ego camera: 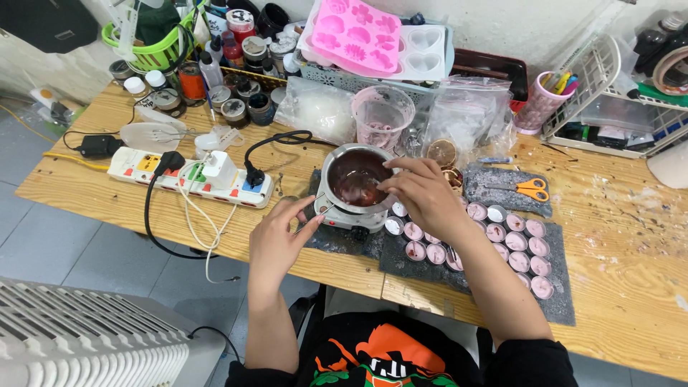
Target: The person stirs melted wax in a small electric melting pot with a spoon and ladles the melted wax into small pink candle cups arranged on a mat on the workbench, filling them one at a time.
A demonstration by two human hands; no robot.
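Head view: power strip [190, 175], scissors [532, 188] flanking melting pot [356, 179].

Two bare forearms reach forward. The left hand [276, 240] lies low, palm down, thumb and forefinger stretched ahead. The right hand [423, 193] is raised higher, wrist bent, fingertips pinched together pointing left.

Worn wooden plank table [631, 287] is being occupied by white power strip [190, 175], grey felt mats [559, 301] w/ small round pink-filled cups [516, 241], orange-handled scissors [532, 188].
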